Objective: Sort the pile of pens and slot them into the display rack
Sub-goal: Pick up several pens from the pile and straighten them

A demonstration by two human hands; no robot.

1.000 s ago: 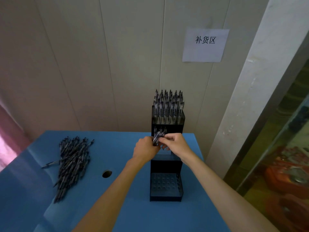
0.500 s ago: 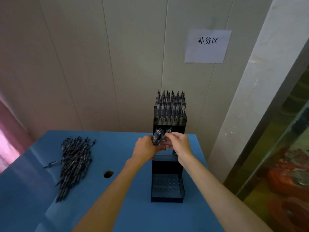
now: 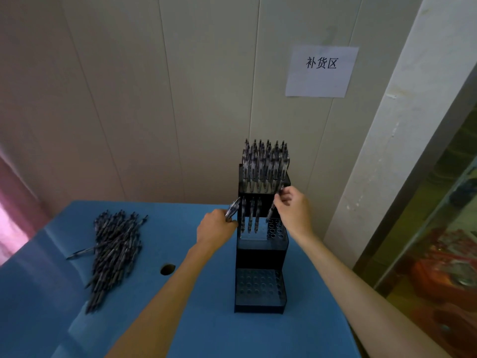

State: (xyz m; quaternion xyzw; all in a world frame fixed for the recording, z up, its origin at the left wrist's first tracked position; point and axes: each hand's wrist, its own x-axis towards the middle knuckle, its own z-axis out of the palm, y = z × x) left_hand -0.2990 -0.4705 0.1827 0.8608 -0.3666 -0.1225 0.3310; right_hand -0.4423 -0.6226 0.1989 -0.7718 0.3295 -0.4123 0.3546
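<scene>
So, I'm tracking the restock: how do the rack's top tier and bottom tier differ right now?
The top tier is packed with upright pens; the bottom tier shows only bare holes. The top tier stands highest, against the wall; the bottom tier sits lowest, nearest the person. Both are dark stepped sections of one display rack on the blue table.

My single head-worn wide-angle view, looking forward and down over the blue desk [image 3: 180,332], facing the panelled wall [image 3: 180,99], display rack [image 3: 260,254] at arm's reach, centre frame
</scene>
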